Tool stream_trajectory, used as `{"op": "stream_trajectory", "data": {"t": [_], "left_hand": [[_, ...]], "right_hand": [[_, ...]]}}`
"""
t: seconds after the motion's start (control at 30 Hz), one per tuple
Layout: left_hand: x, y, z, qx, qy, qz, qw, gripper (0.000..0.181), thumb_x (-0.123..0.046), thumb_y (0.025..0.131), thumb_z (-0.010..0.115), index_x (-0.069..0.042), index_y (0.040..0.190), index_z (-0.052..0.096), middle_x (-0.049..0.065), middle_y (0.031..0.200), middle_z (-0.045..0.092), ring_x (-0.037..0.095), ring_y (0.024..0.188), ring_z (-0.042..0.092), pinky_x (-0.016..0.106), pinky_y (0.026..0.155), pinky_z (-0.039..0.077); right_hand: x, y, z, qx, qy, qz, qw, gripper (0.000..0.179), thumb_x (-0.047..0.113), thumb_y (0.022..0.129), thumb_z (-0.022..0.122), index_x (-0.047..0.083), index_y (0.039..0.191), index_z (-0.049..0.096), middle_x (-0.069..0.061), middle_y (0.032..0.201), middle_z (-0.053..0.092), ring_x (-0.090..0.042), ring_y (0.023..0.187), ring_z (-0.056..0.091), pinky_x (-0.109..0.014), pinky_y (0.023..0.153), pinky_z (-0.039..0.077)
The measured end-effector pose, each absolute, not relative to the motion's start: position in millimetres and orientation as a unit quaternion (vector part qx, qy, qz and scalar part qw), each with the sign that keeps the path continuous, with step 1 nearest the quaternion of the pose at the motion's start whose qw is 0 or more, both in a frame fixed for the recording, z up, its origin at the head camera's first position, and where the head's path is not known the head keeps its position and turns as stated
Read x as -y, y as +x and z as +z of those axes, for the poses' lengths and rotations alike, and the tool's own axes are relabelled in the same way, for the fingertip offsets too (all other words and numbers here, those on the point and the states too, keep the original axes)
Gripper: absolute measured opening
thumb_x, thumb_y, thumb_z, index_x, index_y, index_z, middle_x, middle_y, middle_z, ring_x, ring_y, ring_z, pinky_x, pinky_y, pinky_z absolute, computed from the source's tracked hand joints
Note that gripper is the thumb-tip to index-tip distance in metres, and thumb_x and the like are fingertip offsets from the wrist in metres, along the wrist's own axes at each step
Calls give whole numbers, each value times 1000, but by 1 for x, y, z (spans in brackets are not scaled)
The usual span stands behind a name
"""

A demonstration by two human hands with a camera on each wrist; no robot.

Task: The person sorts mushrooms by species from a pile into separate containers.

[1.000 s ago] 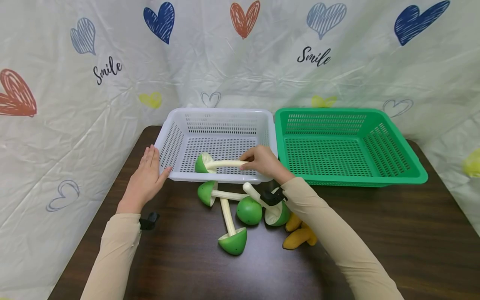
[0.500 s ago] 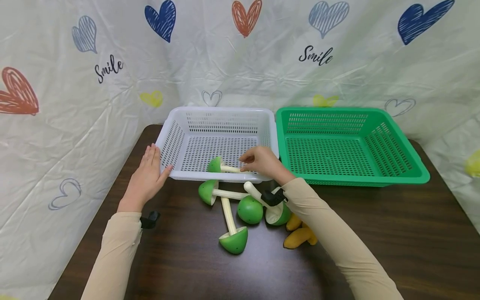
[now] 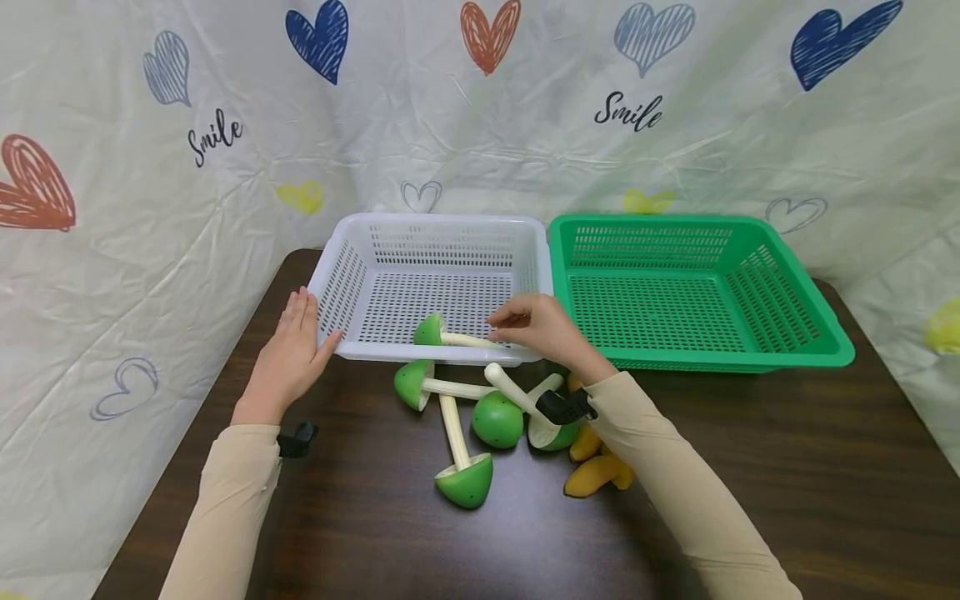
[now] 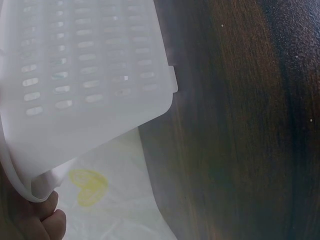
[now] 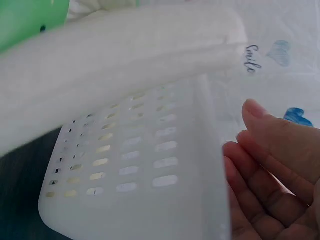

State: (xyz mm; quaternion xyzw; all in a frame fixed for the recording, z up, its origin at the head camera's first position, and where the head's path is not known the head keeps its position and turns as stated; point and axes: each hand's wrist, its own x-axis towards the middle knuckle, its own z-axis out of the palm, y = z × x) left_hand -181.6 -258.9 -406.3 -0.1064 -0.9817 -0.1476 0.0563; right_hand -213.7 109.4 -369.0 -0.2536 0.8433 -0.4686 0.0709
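A toy mushroom with a green cap [image 3: 430, 331] and a pale stem lies in the white plastic basket [image 3: 442, 353], along its near wall. My right hand [image 3: 543, 327] hovers over the basket's near right part, at the stem's end. In the right wrist view its thumb [image 5: 267, 127] and fingers are apart, with nothing between them. My left hand [image 3: 288, 358] rests against the basket's left rim, fingers straight in the head view. Several more green mushrooms [image 3: 465, 483] lie on the table in front of the basket; a stem [image 5: 125, 55] fills the upper right wrist view.
A green plastic basket [image 3: 712, 358] stands right beside the white one. Yellow banana-like pieces [image 3: 592, 475] lie near the right forearm, which partly covers them. The dark wooden table [image 3: 360, 517] ends at a printed curtain [image 3: 480, 133] behind.
The right hand has let go of the mushroom, which dropped to the white basket's floor by the near wall. That hand then moved slightly right. The left hand stays in place.
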Motion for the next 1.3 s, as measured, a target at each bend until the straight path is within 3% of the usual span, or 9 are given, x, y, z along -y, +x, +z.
{"op": "stream_trajectory", "data": {"t": [0.5,0.73,1.0,1.3], "left_hand": [[257,-180,-403,981,-105,-150,55,75,-40,100,38,16,143,13,31,151,7,40,141,2,53,111,13],[258,-180,-405,981,-107,-152,56,76,-42,100,36,16,143,12,31,152,6,39,141,1,52,111,12],[258,-180,-406,981,-105,-153,54,76,-42,101,35,16,143,12,31,152,5,39,142,0,53,111,12],[257,-181,-405,982,-102,-149,49,76,-42,100,37,15,144,12,30,152,5,39,142,0,53,111,12]], "right_hand": [[-139,-174,-354,-829,-243,-502,41,16,10,83,72,4,97,72,-11,96,68,-17,82,65,-30,70,54],[-153,-152,-354,-840,-243,-484,39,16,11,80,75,8,96,73,-2,92,68,-12,80,65,-32,68,54],[-169,-136,-365,-840,-297,-453,-5,17,8,78,76,10,94,73,4,91,67,-9,79,63,-27,65,53],[-184,-127,-378,-850,-281,-445,1,18,6,77,76,6,95,72,-5,90,68,-13,80,64,-37,70,55]]}}
